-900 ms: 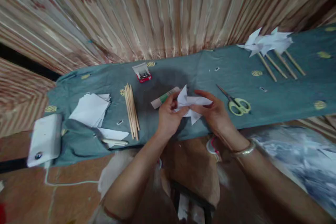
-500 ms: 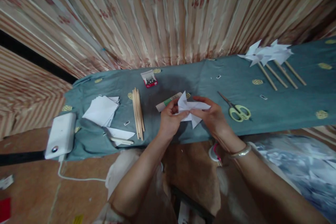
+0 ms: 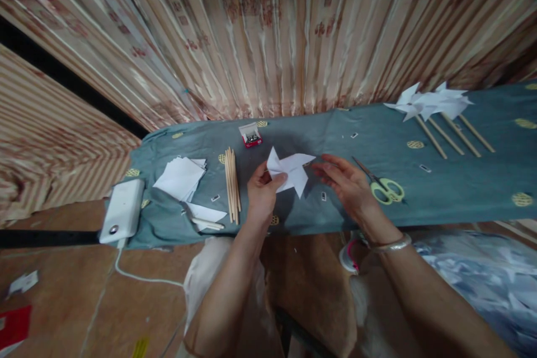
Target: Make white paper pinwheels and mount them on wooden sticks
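Observation:
A white paper pinwheel (image 3: 292,172) with folded, pointed blades is held up over the cloth-covered table. My left hand (image 3: 265,190) pinches it at its left side, thumb on the front and fingers behind. Just right of the pinwheel, my right hand (image 3: 346,184) hangs apart from it, fingers stretched out with nothing in them. Green-handled scissors (image 3: 385,187) lie beside my right hand. To the left of my left hand is a bundle of thin wooden sticks (image 3: 232,187). A small red and white box (image 3: 250,135) with its lid up holds small shiny metal pieces.
White paper sheets (image 3: 180,176) are stacked on the left, near a white power bank (image 3: 122,211) with a cable. Scraps and short sticks (image 3: 210,225) lie at the front edge. Several pinwheels on sticks (image 3: 436,103) rest at the far right. A curtain (image 3: 268,39) hangs behind the table.
My right hand has let go of the pinwheel and moved off to the right. The pinwheel now faces up in my left hand alone. The green-and-white card is out of sight.

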`<state>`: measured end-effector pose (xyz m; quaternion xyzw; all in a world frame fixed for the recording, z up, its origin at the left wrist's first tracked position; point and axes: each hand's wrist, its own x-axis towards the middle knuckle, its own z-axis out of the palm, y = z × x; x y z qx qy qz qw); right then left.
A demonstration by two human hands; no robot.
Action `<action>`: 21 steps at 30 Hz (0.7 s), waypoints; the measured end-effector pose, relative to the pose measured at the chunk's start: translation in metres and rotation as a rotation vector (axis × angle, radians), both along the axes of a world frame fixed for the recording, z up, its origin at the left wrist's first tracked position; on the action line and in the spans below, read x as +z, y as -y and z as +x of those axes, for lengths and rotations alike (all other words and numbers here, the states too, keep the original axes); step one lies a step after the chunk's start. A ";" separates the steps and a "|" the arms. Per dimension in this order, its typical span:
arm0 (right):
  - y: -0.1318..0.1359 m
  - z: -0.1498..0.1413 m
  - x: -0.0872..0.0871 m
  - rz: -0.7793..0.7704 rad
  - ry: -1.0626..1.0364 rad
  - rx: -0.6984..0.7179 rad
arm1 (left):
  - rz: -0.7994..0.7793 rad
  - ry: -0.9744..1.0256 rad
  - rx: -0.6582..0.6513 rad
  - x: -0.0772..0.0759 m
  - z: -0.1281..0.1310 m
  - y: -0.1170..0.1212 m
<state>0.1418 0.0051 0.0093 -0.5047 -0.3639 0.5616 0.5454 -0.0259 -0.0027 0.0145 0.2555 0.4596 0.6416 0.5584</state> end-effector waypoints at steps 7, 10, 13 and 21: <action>-0.028 -0.015 0.002 0.253 0.373 0.105 | 0.066 0.049 0.157 0.013 -0.035 -0.002; -0.058 -0.041 0.014 0.466 0.655 0.222 | 0.081 0.055 0.234 0.020 -0.049 -0.005; -0.094 -0.075 0.022 0.682 1.028 0.309 | 0.086 0.048 0.300 0.025 -0.061 -0.009; -0.158 -0.136 0.015 0.776 1.494 0.550 | 0.039 0.016 0.319 0.029 -0.069 -0.014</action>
